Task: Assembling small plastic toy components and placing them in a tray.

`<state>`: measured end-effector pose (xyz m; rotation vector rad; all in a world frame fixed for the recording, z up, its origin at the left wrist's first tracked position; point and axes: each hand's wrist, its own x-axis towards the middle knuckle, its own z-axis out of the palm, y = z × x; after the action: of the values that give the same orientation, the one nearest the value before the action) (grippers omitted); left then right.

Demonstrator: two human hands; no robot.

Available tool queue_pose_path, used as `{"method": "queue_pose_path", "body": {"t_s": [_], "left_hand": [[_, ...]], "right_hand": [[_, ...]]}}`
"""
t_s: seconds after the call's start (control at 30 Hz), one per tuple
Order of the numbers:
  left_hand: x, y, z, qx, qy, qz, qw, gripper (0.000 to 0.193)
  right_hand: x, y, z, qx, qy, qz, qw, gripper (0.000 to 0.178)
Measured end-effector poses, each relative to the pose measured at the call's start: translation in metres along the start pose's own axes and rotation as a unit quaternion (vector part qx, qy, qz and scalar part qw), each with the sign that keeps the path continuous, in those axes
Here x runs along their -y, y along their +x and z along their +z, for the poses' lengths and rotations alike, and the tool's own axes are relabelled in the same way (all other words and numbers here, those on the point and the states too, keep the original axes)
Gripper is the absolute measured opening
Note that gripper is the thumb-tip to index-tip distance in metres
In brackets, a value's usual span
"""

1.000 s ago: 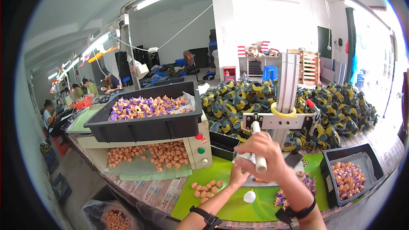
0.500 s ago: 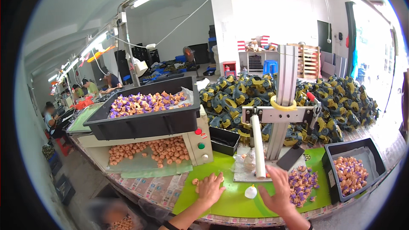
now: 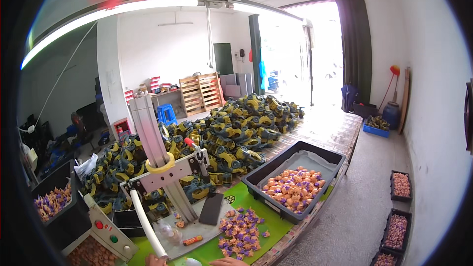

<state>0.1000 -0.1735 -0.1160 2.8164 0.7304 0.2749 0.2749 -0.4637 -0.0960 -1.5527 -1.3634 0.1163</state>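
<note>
Only small parts of my hands show at the lower edge. My left hand (image 3: 155,260) is beside the lower end of a white tube (image 3: 147,224) on a metal stand (image 3: 172,194). My right hand (image 3: 228,262) lies just below a pile of small peach and purple figure parts (image 3: 240,231) on a green mat (image 3: 271,230). Between the hands the top of a small white bottle (image 3: 192,262) peeks in. The fingers of both hands are mostly cut off, so any grip is hidden. An orange-red cylinder (image 3: 192,240) and a dark phone-like slab (image 3: 211,209) rest by the stand.
A black bin (image 3: 251,180) of peach parts stands on the right of the table. Behind is a heap of yellow and grey toy vehicles (image 3: 246,130). At left are a black tray (image 3: 79,207) and a box with red and green buttons (image 3: 106,231). Floor bins (image 3: 392,193) line the wall.
My view has swung to the right, bringing the doorway and floor bins into sight. Both hands, formerly well in view over the mat, now show only at the lower edge.
</note>
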Motion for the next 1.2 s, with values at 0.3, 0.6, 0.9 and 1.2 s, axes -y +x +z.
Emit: {"method": "queue_pose_path", "body": {"t_s": [0.3,0.6,0.9,1.2], "left_hand": [[0.006,-0.006,0.003,-0.148,-0.047,0.066,0.986,0.030],[-0.072,-0.055,-0.066,-0.107,-0.891,-0.184,0.402,0.020],[-0.125,-0.084,-0.016,0.013,-0.968,-0.162,0.193,0.015],[-0.126,-0.103,-0.007,-0.043,-0.926,-0.205,0.314,0.026]], "right_hand": [[-0.005,0.004,0.005,0.015,0.025,0.015,0.999,0.029],[-0.014,0.016,0.023,0.002,-0.007,0.029,1.000,0.038],[-0.014,0.036,0.045,-0.011,-0.044,0.058,0.997,0.066],[-0.014,0.044,0.069,0.018,-0.012,0.096,0.995,0.037]]}}
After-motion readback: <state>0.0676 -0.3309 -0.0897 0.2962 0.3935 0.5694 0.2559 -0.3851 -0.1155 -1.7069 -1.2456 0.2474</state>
